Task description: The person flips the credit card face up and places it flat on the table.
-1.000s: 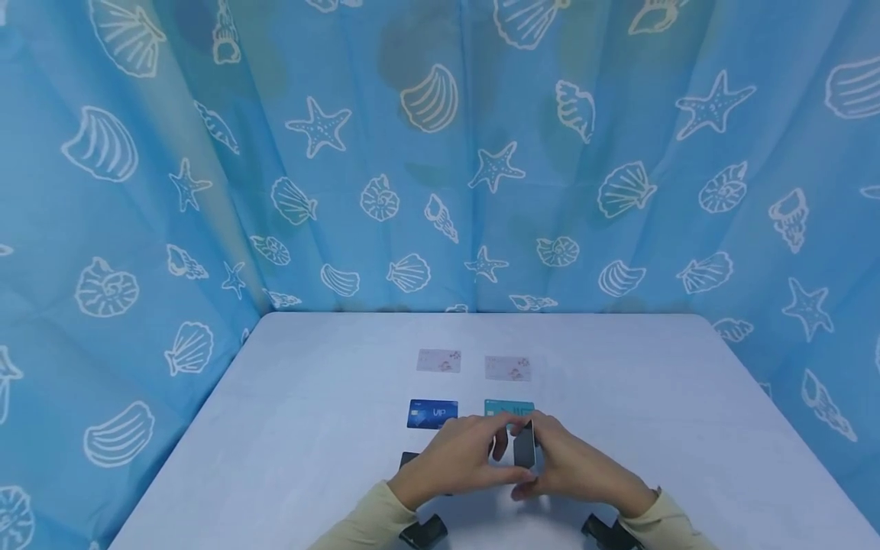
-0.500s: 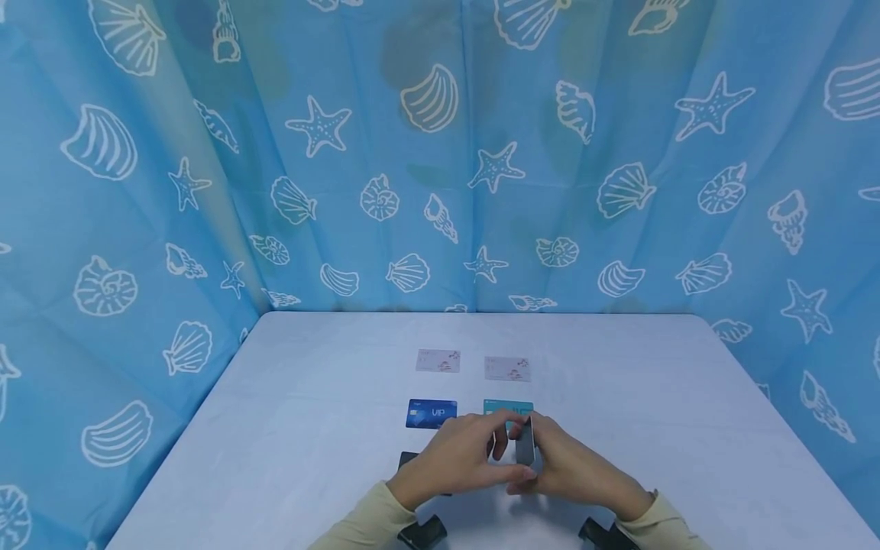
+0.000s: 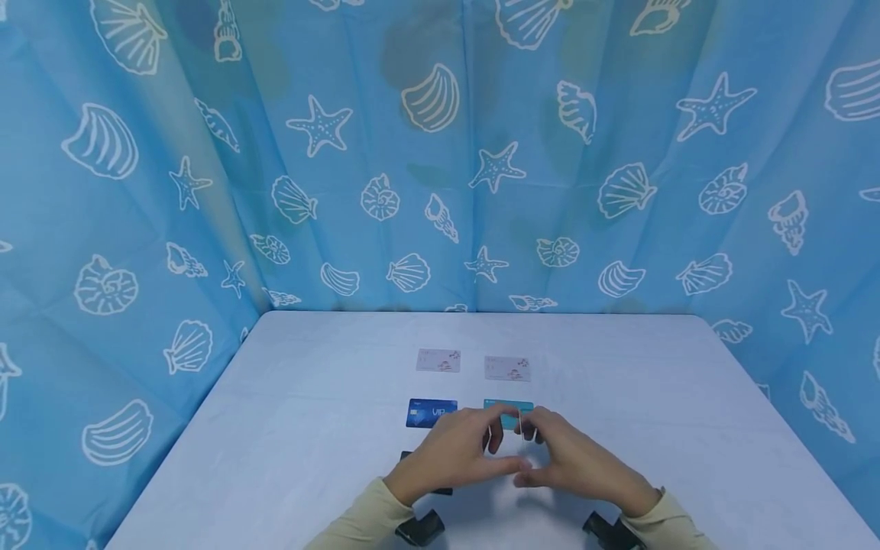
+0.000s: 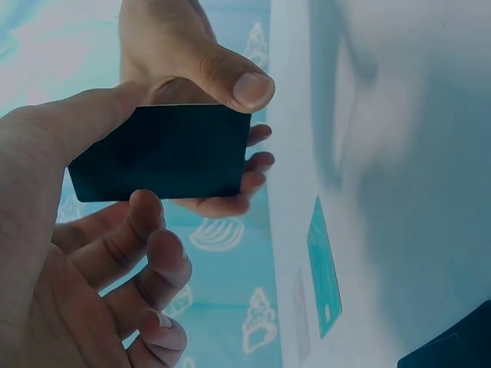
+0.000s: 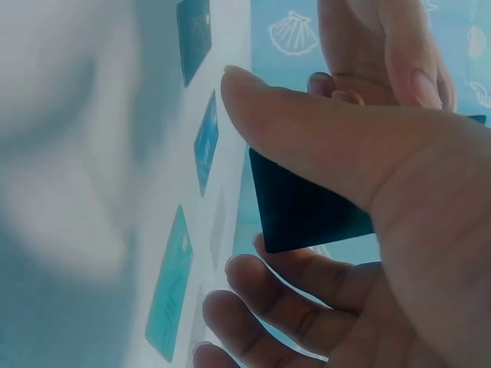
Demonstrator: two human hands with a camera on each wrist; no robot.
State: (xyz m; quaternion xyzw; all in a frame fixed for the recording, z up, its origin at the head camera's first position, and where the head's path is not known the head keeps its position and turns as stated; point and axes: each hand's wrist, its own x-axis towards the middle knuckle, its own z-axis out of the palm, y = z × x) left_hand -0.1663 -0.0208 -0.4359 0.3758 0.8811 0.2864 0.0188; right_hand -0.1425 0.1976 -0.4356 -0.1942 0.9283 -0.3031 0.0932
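A dark, plain-faced card (image 4: 165,153) is held up between both hands, above the table. My left hand (image 3: 461,451) pinches it, thumb along the top edge and fingertips at the bottom edge in the left wrist view. My right hand (image 3: 584,458) also grips it at the opposite end, its thumb over a corner and its fingers behind. In the head view the card shows only as a thin pale edge. Just beyond the hands lies a teal card (image 3: 498,402), partly covered by them. A blue VIP card (image 3: 425,412) lies to its left.
Two pale cards (image 3: 438,360) lie side by side farther back on the white table (image 3: 330,382). Another dark card (image 3: 444,491) lies mostly hidden under the left wrist. A blue shell-patterned curtain (image 3: 440,191) hangs around the table.
The held card has turned: its grey face showed in the earlier head frames, and now only its edge does. The hands have shifted slightly; the cards on the table have stayed put.
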